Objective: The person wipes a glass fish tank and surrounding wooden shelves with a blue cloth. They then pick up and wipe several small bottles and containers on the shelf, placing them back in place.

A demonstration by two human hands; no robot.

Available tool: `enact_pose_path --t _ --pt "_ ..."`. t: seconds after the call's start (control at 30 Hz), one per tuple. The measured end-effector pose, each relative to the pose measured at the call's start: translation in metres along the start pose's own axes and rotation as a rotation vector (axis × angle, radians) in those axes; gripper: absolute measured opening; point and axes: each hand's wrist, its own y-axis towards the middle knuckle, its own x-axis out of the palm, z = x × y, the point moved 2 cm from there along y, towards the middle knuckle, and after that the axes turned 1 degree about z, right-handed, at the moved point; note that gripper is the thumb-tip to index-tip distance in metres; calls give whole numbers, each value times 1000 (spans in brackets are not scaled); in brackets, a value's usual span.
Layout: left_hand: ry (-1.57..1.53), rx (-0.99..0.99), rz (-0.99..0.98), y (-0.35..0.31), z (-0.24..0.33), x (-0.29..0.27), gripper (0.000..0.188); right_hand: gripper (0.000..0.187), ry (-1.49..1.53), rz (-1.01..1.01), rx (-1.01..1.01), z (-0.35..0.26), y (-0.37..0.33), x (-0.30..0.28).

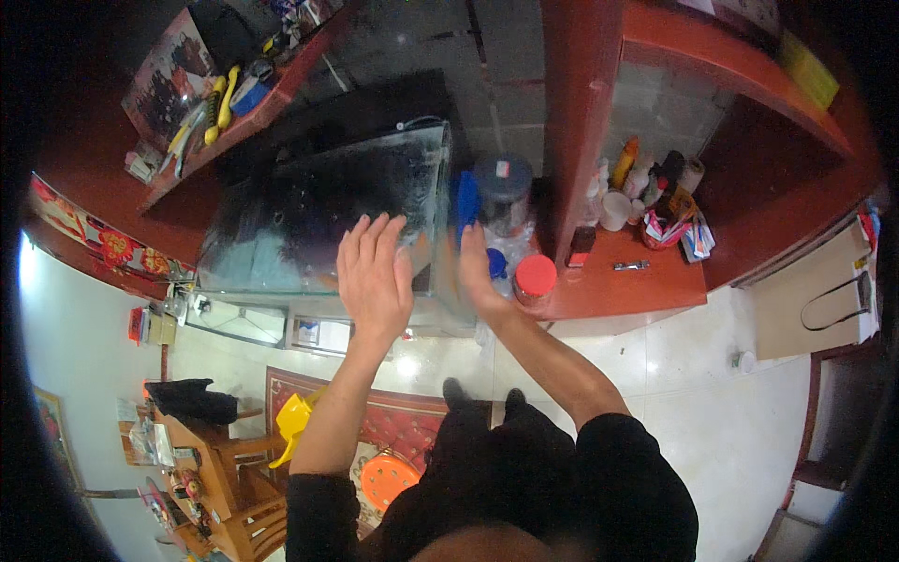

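Note:
A rectangular glass tank [318,277] stands in front of me, its inside dark with whitish smears on the glass. Over its front edge reaches my left hand [376,281], palm down, fingers stretched out and slightly apart, holding nothing. At the tank's right side my right hand [476,267] is held edge-on with its fingers straight, and no object shows in it. Whether either hand presses on the glass I cannot tell. Close to the right hand are a blue object [467,199], a dark clear jar [504,192] and a jar with a red lid [536,275].
Red-brown shelving [587,122] rises at the right, with bottles and a small basket [663,229] of packets. Tools lie on the upper left shelf [245,131]. Behind me are an orange stool [389,480], a yellow watering can [294,419] and a wooden table [201,459].

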Motion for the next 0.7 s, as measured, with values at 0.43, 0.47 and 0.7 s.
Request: enact_pose_path --t 0.43,0.47,0.7 --pt "-16 4 58 -5 -5 0 35 43 -807 -217 -807 -87 -68 -162" --pt "-20 -13 53 -6 -5 0 35 44 -885 -259 -815 -80 -63 -165" --pt "-49 -13 133 -7 -9 5 34 52 -1025 -212 -880 -25 -59 -163"
